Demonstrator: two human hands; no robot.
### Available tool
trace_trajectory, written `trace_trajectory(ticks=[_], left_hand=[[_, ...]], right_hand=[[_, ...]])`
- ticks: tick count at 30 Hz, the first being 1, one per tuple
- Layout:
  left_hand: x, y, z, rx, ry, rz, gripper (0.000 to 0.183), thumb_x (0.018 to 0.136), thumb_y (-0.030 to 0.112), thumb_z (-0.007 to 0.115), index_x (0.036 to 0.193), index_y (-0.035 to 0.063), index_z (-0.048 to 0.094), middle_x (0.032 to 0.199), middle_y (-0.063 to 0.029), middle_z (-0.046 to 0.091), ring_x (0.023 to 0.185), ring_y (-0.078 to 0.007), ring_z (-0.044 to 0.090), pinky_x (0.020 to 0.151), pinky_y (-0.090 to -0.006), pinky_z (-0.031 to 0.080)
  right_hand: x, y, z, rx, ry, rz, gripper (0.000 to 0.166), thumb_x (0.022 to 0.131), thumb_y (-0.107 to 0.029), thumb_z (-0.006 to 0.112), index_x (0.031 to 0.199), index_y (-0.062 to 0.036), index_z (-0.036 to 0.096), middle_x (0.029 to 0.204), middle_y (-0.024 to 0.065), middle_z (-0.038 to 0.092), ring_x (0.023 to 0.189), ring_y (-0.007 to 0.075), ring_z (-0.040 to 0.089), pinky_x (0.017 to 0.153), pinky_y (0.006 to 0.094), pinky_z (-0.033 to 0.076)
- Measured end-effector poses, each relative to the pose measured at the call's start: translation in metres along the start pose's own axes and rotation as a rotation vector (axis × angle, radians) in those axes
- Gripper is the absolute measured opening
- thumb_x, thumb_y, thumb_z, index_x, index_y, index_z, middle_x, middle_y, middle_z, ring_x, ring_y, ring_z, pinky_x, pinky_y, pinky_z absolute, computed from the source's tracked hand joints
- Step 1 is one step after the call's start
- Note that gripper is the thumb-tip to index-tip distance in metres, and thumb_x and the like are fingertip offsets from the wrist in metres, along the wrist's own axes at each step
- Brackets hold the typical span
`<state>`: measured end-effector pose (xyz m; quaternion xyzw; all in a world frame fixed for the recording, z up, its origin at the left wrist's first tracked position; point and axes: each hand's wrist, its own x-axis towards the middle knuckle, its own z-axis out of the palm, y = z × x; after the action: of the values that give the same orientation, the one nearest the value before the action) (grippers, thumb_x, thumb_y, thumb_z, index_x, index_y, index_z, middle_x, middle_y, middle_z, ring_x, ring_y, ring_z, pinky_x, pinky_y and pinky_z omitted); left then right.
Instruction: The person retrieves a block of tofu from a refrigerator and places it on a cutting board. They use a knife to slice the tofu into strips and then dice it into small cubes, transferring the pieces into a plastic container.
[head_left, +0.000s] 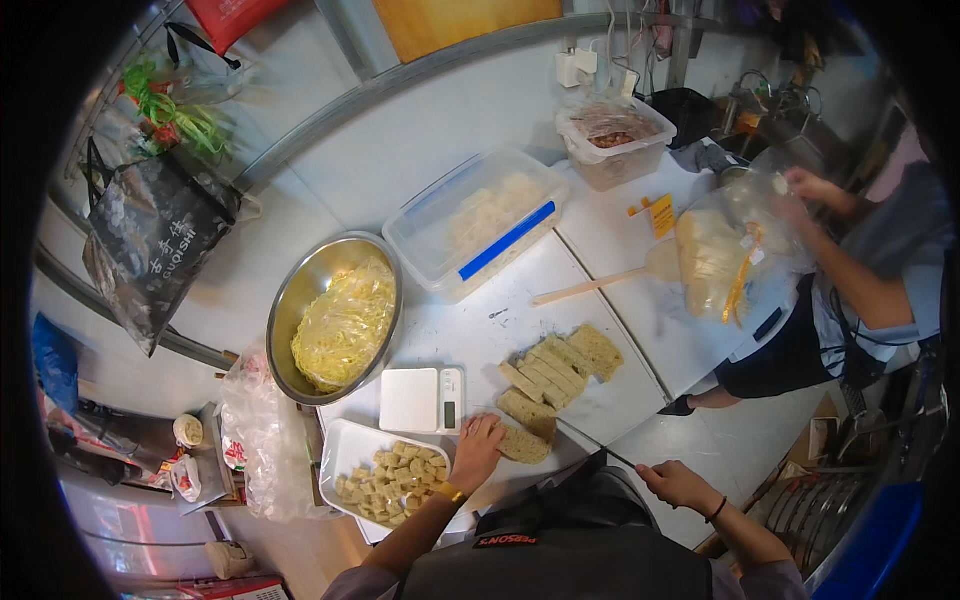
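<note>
My left hand (480, 448), with a yellow band at the wrist, grips the left end of a porous tan slab (525, 445) that looks like frozen tofu or bread. My right hand (679, 486) is shut on the handle of a long knife (592, 437). Its thin blade points left, with the tip by the slabs. Just beyond the held piece lies another slab (527, 412), and further off are several cut slices (551, 375) and a whole slab (596, 351). Tan cubes (397, 476) fill much of a white tray (334, 457) left of my left hand.
A white digital scale (411, 400), a steel bowl (277, 337) of bagged yellow noodles and a clear lidded bin (420, 225) stand on the left. A wooden paddle (592, 286) lies beyond the slices. At right, another person's hands (806, 191) handle a plastic bag (712, 262).
</note>
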<state>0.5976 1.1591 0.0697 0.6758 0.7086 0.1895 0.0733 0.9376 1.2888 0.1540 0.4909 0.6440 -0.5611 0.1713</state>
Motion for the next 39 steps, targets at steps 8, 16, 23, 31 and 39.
trace_trajectory(ticks=[8,16,23,31,39], left_hand=[[0.017,-0.008,-0.010,-0.159,-0.088,0.073,0.025,0.068,-0.002,0.054,0.091,0.0071,0.051,0.099,-0.0086,0.056,0.101,-0.0273,0.053,0.086,-0.0389,0.041],[0.026,-0.007,-0.010,-0.174,-0.070,0.102,0.024,0.066,-0.004,0.054,0.087,0.0062,0.051,0.094,-0.0096,0.053,0.098,-0.0296,0.052,0.082,-0.0391,0.044],[0.024,-0.007,-0.015,-0.199,-0.052,0.040,0.027,0.062,-0.007,0.057,0.085,0.0041,0.051,0.097,-0.0105,0.048,0.098,-0.0306,0.048,0.081,-0.0380,0.044],[0.022,-0.013,-0.017,-0.291,-0.068,-0.003,0.024,0.063,-0.006,0.060,0.085,0.0035,0.053,0.097,-0.0110,0.047,0.098,-0.0307,0.048,0.082,-0.0374,0.044],[0.036,-0.012,-0.015,-0.280,-0.090,-0.036,0.027,0.063,-0.002,0.066,0.085,0.0045,0.054,0.104,-0.0113,0.047,0.103,-0.0307,0.047,0.086,-0.0379,0.043]], right_hand=[[-0.008,0.002,-0.011,-0.138,0.034,-0.060,0.069,0.091,-0.056,0.039,0.068,0.0049,0.062,0.057,0.0211,0.056,0.056,0.0336,0.057,0.060,0.0402,0.045],[0.005,-0.004,-0.001,-0.160,-0.020,-0.114,0.070,0.090,-0.058,0.039,0.068,0.0042,0.062,0.058,0.0222,0.056,0.058,0.0355,0.057,0.062,0.0406,0.045],[0.001,-0.021,-0.001,-0.231,-0.018,-0.178,0.071,0.089,-0.060,0.038,0.067,0.0027,0.062,0.062,0.0226,0.058,0.063,0.0377,0.058,0.064,0.0423,0.045],[-0.003,-0.025,-0.002,-0.234,-0.062,-0.133,0.070,0.089,-0.061,0.038,0.071,0.0009,0.065,0.066,0.0222,0.060,0.067,0.0368,0.059,0.066,0.0415,0.046],[0.035,-0.006,0.012,-0.262,-0.055,-0.106,0.071,0.088,-0.063,0.035,0.077,-0.0019,0.068,0.072,0.0200,0.063,0.075,0.0374,0.061,0.073,0.0416,0.047]])
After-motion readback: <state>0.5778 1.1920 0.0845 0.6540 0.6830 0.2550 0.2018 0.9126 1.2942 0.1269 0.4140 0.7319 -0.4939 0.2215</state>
